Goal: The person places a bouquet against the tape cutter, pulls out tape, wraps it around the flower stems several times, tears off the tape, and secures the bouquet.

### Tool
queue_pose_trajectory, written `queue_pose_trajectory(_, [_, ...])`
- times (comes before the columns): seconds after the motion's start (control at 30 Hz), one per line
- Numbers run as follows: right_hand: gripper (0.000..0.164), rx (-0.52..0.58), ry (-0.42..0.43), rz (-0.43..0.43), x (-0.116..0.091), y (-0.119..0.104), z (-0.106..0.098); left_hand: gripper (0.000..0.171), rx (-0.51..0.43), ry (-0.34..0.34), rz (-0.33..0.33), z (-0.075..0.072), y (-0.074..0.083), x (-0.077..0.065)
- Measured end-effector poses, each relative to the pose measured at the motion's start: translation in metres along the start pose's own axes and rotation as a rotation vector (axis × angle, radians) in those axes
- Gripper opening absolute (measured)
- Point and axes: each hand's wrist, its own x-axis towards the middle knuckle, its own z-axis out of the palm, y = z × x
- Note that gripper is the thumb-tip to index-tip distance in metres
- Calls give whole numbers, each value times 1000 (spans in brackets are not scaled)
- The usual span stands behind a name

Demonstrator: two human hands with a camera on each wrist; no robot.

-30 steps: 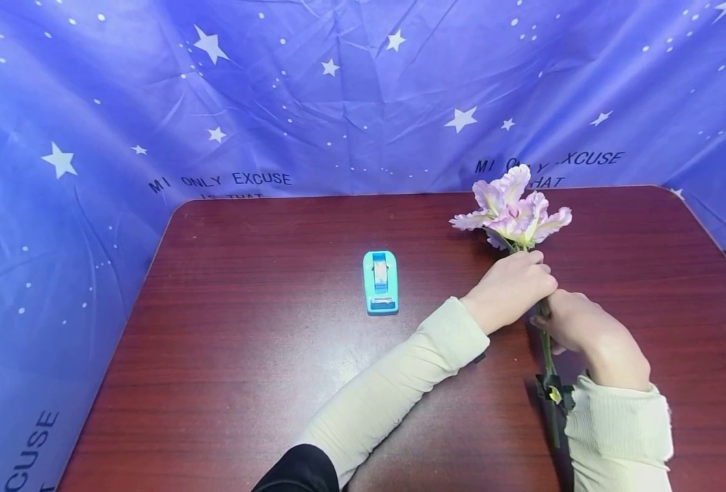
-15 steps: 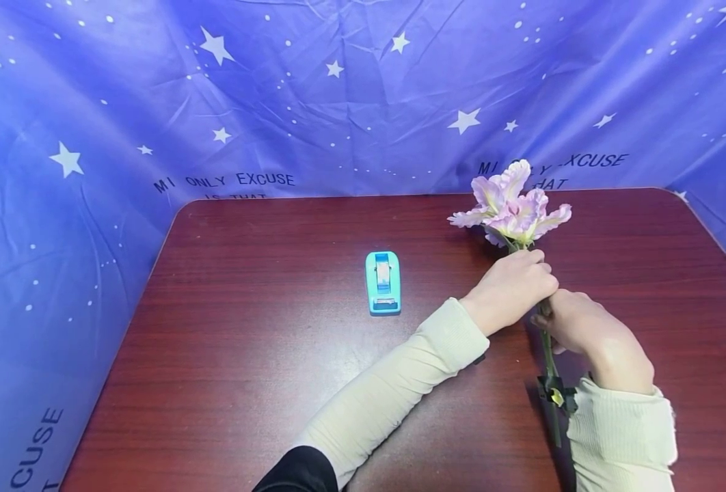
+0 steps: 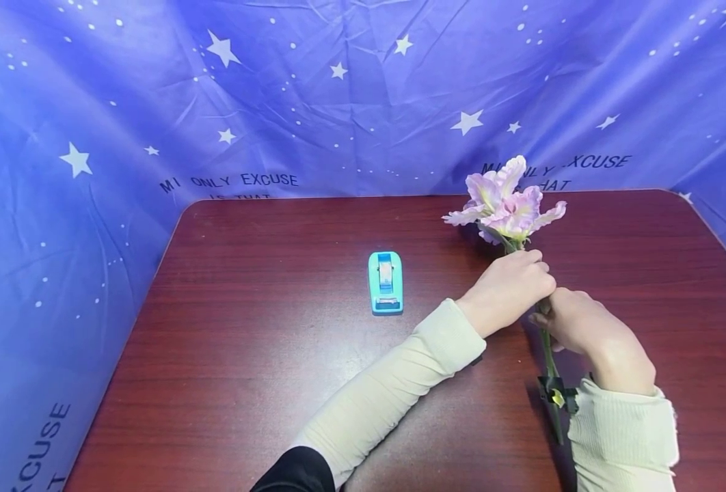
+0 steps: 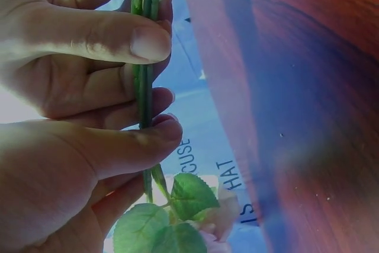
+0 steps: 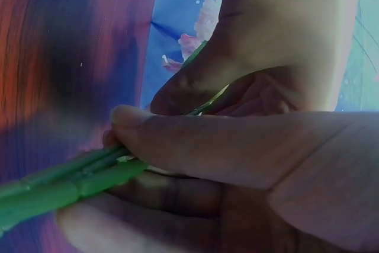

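Observation:
Pale pink-purple artificial flowers [image 3: 511, 205] lean toward the back of the table, above both hands. My left hand [image 3: 511, 287] grips the green stems just under the blooms; its thumb [image 4: 160, 134] lies across them in the left wrist view. Right below it, touching it, my right hand [image 3: 597, 335] pinches the same bundle, thumb [image 5: 195, 140] pressed over the stems [image 5: 77, 182]. Green leaves [image 4: 189, 199] sit under the petals. Dark leaves [image 3: 569, 396] with a small yellow spot show on the lower stem, near the right sleeve. The stretch of stem inside the fists is hidden.
A light-blue tape dispenser [image 3: 385, 283] stands left of the hands on the dark red wooden table [image 3: 227, 342]. A blue star-printed cloth [image 3: 338, 123] hangs behind and along the sides of the table.
The blooms have tipped slightly up and to the left. Both hands keep their hold on the stems, and the whole head view has shifted a little.

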Motion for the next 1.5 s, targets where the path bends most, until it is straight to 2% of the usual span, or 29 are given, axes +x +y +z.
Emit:
queue_pose_trajectory(0.37, [23, 14, 61, -14, -2, -1, 0, 15, 38, 22, 0, -7, -1, -5])
queue_pose_trajectory(0.97, [18, 7, 116, -64, 1, -4, 4, 20, 18, 21, -26, -7, -12, -11])
queue_pose_trajectory(1.2, [27, -3, 110, -70, 3, -6, 4, 18, 44, 33, -27, -8, -13, -14])
queue_pose_trajectory(1.5, [29, 1, 104, -74, 4, -8, 3, 17, 61, 51, -35, -9, -13, -18])
